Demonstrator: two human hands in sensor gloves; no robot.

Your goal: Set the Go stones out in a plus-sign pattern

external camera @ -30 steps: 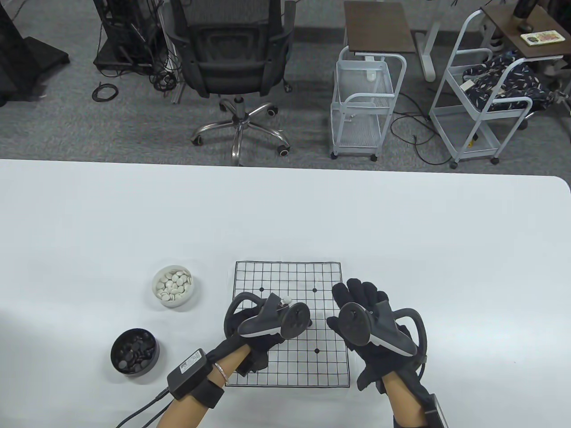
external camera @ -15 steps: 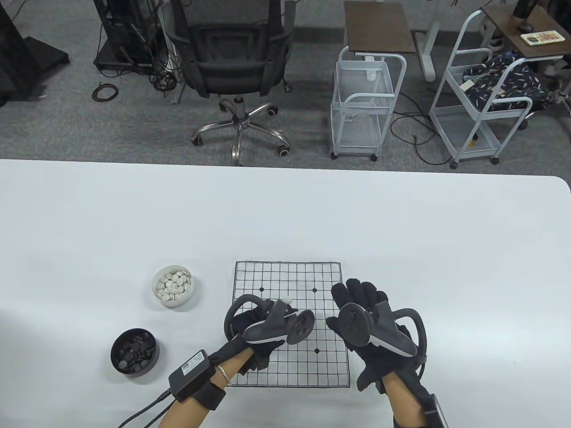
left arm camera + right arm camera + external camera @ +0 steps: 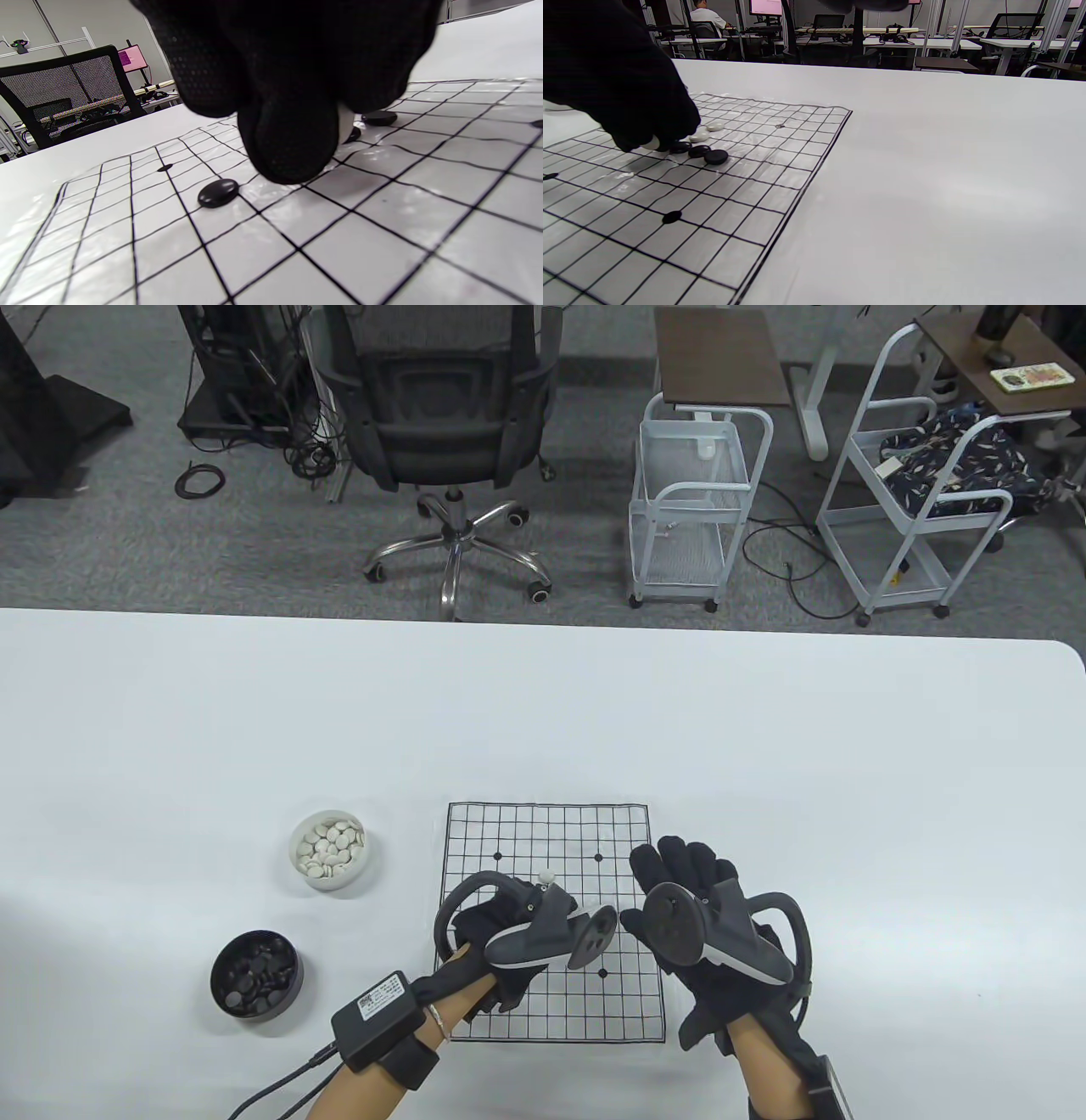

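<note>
The Go board is a printed grid sheet on the white table. My left hand is over its middle, and its fingertips press a white stone down onto the grid. Beside that stone lie three black stones in a row and two more white stones. In the table view one white stone shows past the tracker; the rest are hidden. My right hand is spread open and empty at the board's right edge.
A white bowl of white stones stands left of the board. A black bowl of black stones stands nearer and further left. An office chair and wire carts stand beyond the table's far edge.
My left hand has shifted a little right and toward the near edge over the board's middle. My right hand has not moved.
</note>
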